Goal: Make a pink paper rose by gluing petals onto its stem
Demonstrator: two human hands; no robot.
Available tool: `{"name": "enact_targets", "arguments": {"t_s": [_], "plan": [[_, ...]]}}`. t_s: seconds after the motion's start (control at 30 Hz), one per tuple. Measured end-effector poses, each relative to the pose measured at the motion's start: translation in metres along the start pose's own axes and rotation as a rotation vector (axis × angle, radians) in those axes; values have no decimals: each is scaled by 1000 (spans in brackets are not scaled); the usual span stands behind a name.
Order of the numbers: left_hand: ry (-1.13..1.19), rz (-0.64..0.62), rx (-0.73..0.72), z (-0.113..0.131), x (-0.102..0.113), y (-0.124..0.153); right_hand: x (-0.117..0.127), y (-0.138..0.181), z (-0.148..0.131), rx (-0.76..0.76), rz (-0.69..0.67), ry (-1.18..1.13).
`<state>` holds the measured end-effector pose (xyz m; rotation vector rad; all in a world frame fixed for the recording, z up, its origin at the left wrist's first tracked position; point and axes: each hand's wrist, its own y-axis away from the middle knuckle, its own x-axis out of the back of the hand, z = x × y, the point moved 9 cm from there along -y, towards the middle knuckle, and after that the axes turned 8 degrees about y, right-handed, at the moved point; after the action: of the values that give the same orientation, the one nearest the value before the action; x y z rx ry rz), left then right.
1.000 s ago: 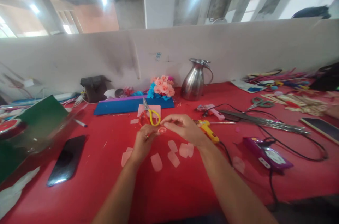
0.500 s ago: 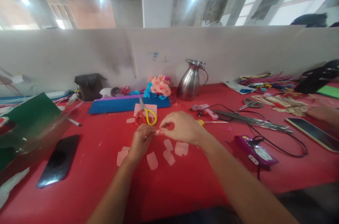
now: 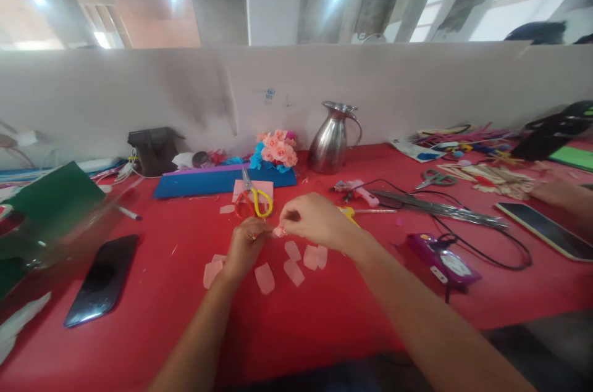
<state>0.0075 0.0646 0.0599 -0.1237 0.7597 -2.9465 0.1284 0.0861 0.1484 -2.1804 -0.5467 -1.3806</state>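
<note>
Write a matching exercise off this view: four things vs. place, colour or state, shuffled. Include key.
1. Small pink flower
2. Metal jug
3. Pink petal-shaped pieces
4. Scissors nearest the hands

A. Scattered flat on the red table
B. One red handle, one yellow
C. Between left hand and right hand
D. Silver, standing upright

Pairs: 1-C, 2-D, 3-A, 4-B

Legible text: none. A small blue marking (image 3: 269,94) is located on the pale partition (image 3: 407,89); its characters are too blurred to read. The white patch (image 3: 456,264) on the purple box (image 3: 419,248) shows no resolvable lettering
</note>
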Motion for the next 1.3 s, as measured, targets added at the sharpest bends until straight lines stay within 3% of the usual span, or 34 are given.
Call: {"name": "enact_targets", "arguments": {"t_s": [0.1, 0.27, 0.47, 0.77, 1.0, 1.3], "plan": [[54, 34, 99, -7, 2, 0, 2, -1, -2, -7, 6, -62], [203, 89, 260, -16, 4, 3, 7, 0, 2, -19, 145, -318], [449, 194, 361, -24, 7, 4, -24, 6, 4, -15, 250, -566], [583, 237, 384, -22, 3, 4, -37, 9, -4, -30, 474, -488], [544, 254, 424, -29, 0, 9, -46, 14, 4, -54, 567, -415], [538, 251, 422, -29, 0, 9, -40, 22, 4, -43, 630, -410]]}}
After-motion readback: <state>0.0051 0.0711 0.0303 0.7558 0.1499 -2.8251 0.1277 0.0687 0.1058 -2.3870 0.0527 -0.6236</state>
